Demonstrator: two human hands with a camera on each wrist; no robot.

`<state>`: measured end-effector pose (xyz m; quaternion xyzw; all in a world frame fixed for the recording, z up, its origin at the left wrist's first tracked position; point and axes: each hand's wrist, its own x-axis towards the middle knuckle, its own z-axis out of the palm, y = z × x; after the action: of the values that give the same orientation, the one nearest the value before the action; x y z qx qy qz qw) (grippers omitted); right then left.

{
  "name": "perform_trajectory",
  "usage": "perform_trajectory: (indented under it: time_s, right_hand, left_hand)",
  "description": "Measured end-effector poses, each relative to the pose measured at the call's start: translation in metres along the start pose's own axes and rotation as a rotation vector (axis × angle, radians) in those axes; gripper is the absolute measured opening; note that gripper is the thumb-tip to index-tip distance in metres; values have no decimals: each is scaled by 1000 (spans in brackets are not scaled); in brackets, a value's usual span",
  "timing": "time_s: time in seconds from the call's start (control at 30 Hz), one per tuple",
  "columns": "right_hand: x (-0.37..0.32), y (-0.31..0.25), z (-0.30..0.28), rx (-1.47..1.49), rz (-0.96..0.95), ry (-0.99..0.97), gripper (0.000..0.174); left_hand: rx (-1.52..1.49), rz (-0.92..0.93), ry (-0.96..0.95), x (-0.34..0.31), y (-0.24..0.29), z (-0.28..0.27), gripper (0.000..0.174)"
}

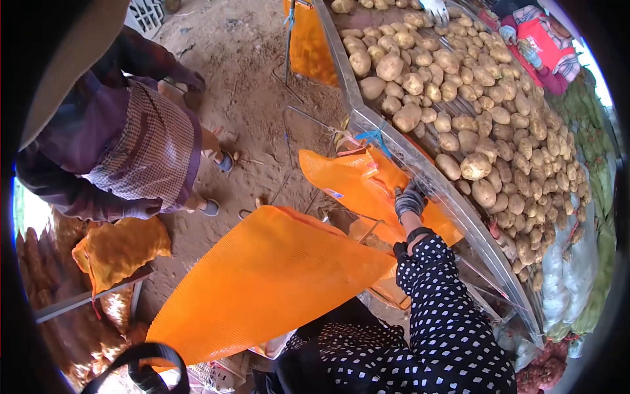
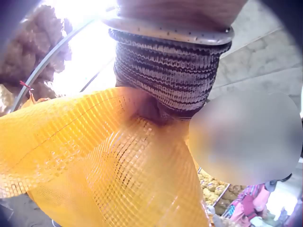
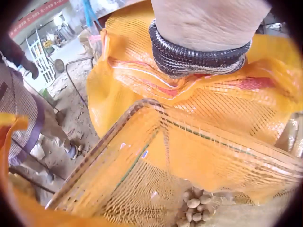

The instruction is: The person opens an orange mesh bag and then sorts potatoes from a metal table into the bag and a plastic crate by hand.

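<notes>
In the head view, the gloved right hand (image 1: 409,200) grips an orange mesh bag (image 1: 341,172) beside the metal table edge. A second, large orange mesh sheet (image 1: 262,282) spreads in front of the body and hides the left hand. In the left wrist view, the left hand (image 2: 163,80) shows mostly as a striped glove cuff, with orange mesh (image 2: 137,170) bunched at it; its fingers are covered. The right wrist view has the right glove's cuff (image 3: 199,59) above the folded bag rim (image 3: 189,90). Below it, mesh hangs open on a rectangular frame (image 3: 118,125), with potatoes (image 3: 194,203) low down.
Potatoes (image 1: 482,164) cover the metal-edged table (image 1: 453,203). A person in a checked apron (image 1: 147,141) stands at left; another in red (image 1: 541,43) is across the table. A filled orange bag (image 1: 125,249) lies at lower left. Thin metal stands (image 1: 289,125) rise from the dirt floor.
</notes>
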<state>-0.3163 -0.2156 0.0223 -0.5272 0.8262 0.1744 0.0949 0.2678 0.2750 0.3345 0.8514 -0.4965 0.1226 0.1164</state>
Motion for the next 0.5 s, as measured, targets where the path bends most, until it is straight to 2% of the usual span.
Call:
perform_trajectory:
  time_s: [0.03, 0.07, 0.13, 0.17, 0.2, 0.27, 0.4, 0.47, 0.5]
  right_hand:
    - [11, 6, -1, -151, -108, 77, 69]
    - [20, 9, -1, -161, -107, 74, 69]
    - [32, 12, 7, -72, -219, -109, 60]
    - [29, 14, 10, 34, -232, -68, 53]
    - [31, 19, 23, 30, -227, -77, 53]
    - [28, 26, 38, 319, -359, 101, 48]
    - [25, 54, 44, 414, -312, 78, 43]
    - [40, 58, 35, -400, 11, -113, 42]
    - [43, 63, 31, -490, 111, -144, 43]
  left_hand:
    - [1, -5, -16, -1, 0, 8, 5]
    - [3, -17, -20, -6, -5, 10, 5]
    - [-5, -14, -47, -7, -4, 25, 6]
    - [-11, -11, -55, -7, -5, 29, 7]
    - [-19, -15, -62, -7, -9, 31, 7]
    - [-35, 2, -89, 2, 2, 43, 8]
    - [-59, 41, -128, 13, 5, 57, 10]
    - [-73, 59, -146, 17, 5, 63, 12]
    - [-80, 70, -154, 19, 6, 66, 12]
